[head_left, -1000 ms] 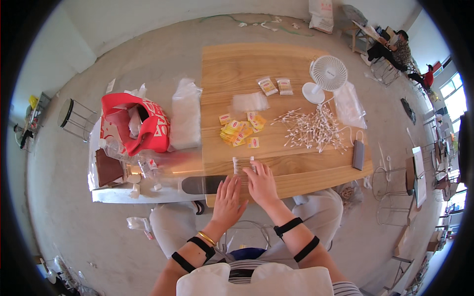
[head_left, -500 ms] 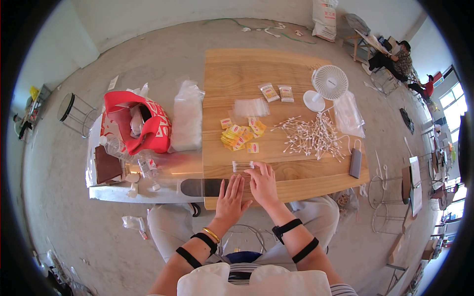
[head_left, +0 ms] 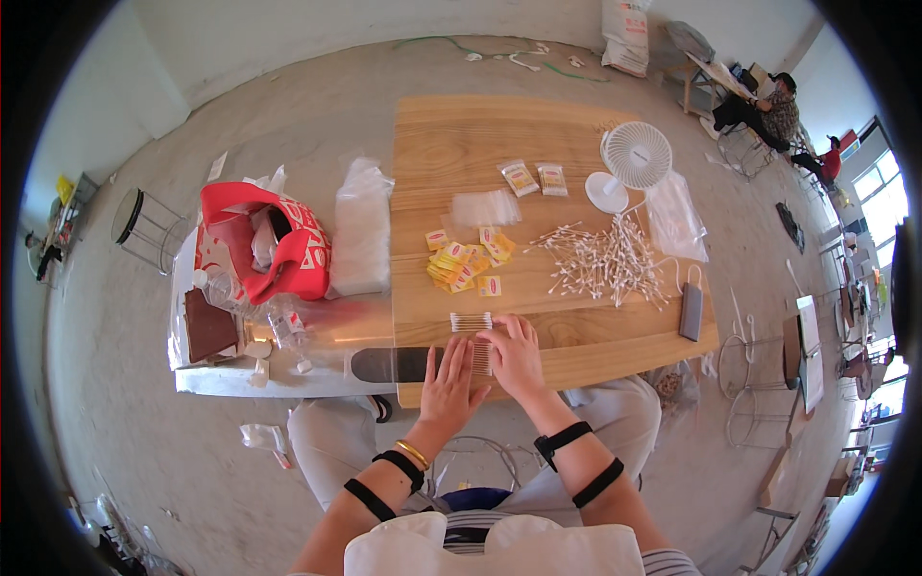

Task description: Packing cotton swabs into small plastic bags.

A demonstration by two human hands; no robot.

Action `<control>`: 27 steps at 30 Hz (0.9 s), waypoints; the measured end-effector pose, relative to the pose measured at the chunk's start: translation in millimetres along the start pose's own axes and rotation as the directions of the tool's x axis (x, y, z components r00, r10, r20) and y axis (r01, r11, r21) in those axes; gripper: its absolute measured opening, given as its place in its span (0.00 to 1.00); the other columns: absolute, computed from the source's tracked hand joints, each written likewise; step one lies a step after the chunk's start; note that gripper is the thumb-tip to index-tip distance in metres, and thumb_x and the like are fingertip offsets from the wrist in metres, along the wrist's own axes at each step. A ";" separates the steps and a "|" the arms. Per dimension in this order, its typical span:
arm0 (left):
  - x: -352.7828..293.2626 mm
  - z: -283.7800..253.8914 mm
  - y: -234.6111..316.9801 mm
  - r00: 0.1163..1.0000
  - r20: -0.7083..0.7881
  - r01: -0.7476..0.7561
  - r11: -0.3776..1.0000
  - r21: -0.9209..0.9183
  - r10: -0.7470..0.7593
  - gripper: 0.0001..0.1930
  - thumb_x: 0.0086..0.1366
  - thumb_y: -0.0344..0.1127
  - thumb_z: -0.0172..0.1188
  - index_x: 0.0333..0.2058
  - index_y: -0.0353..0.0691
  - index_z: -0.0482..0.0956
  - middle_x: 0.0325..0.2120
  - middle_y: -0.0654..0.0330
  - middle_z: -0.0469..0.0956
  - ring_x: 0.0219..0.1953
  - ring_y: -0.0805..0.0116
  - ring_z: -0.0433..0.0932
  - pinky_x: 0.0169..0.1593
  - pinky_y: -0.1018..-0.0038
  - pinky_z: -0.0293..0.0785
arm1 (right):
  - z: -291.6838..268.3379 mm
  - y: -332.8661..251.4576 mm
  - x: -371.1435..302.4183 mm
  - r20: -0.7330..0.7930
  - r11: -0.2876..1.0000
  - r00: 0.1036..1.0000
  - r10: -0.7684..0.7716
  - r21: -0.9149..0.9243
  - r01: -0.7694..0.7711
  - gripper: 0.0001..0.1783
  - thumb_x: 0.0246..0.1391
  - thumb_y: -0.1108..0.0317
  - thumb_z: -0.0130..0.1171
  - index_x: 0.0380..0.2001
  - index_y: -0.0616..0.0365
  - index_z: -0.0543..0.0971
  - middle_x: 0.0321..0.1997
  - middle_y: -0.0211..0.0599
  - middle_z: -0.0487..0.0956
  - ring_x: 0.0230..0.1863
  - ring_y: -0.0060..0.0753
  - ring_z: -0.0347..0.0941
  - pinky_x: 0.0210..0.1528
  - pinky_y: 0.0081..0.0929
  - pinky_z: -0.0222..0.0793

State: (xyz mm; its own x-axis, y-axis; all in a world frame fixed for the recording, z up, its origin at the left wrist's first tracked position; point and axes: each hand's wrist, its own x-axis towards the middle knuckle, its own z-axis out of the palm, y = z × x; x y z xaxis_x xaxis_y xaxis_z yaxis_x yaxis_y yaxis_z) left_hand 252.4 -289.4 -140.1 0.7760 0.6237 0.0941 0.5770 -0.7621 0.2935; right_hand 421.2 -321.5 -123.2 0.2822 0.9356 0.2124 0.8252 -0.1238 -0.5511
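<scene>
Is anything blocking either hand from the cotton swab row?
Nothing visible: the left hand lies over the left part of the cotton swab row, the right hand at its right side. The loose swab pile lies farther off.

We see big white letters on the red bag (head_left: 305, 252). On the table, the yellow cards (head_left: 461, 266) each have a small red label with tiny marks, too small for us to read. We see the same kind of red label on the two little packets (head_left: 520, 179). Far back, the white sack (head_left: 626, 40) has red print on it, but it looks too fuzzy for us.
</scene>
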 end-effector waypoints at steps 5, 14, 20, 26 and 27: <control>-2.8 -2.7 2.2 1.000 0.016 0.008 1.000 -0.003 -0.008 0.43 0.68 0.58 0.52 0.70 0.32 0.53 0.70 0.50 0.57 0.75 0.56 0.48 0.75 0.48 0.39 | -15.8 14.1 -19.3 0.102 0.998 0.995 0.014 0.065 -0.020 0.30 0.50 0.70 0.62 0.59 0.53 0.75 0.63 0.41 0.69 0.66 0.50 0.62 0.68 0.49 0.58; -3.2 -9.0 -16.7 0.999 0.037 0.035 0.999 -0.008 -0.035 0.43 0.71 0.62 0.43 0.71 0.32 0.51 0.71 0.49 0.53 0.76 0.53 0.46 0.75 0.47 0.36 | -3.9 -0.4 -49.5 0.210 0.981 0.975 -0.065 -0.163 0.101 0.55 0.55 0.41 0.60 0.73 0.64 0.50 0.79 0.50 0.49 0.80 0.49 0.42 0.79 0.49 0.35; -4.9 -11.2 -24.6 0.992 0.057 0.113 0.992 0.062 -0.116 0.43 0.72 0.64 0.40 0.73 0.35 0.48 0.74 0.47 0.45 0.76 0.47 0.40 0.74 0.44 0.33 | 6.8 -8.7 -46.3 0.156 0.982 0.986 -0.059 -0.168 0.085 0.52 0.57 0.41 0.58 0.73 0.62 0.52 0.78 0.51 0.50 0.79 0.51 0.43 0.79 0.50 0.37; -10.3 -8.7 -17.4 0.996 0.079 0.038 0.998 0.050 -0.042 0.41 0.71 0.65 0.42 0.74 0.45 0.50 0.74 0.45 0.44 0.76 0.43 0.40 0.73 0.41 0.32 | -4.7 -7.0 -30.1 0.055 0.997 0.996 -0.065 -0.025 0.066 0.25 0.59 0.60 0.58 0.60 0.51 0.73 0.67 0.48 0.65 0.69 0.53 0.59 0.73 0.52 0.52; -10.3 -8.0 -16.5 0.997 0.070 0.035 0.998 0.049 -0.038 0.41 0.71 0.64 0.43 0.74 0.48 0.50 0.74 0.45 0.43 0.76 0.42 0.40 0.73 0.41 0.32 | -5.2 -5.4 -27.5 0.055 0.997 0.996 -0.064 -0.026 0.066 0.25 0.59 0.60 0.58 0.60 0.51 0.73 0.67 0.48 0.65 0.69 0.53 0.59 0.73 0.52 0.52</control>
State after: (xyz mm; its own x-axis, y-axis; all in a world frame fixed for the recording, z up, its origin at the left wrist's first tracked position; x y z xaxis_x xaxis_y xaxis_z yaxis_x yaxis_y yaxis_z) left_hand 232.9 -281.9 -138.4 0.7691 0.6389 0.0160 0.6156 -0.7473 0.2500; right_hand 411.5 -348.3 -121.9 0.2013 0.9583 0.2027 0.8545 -0.0706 -0.5147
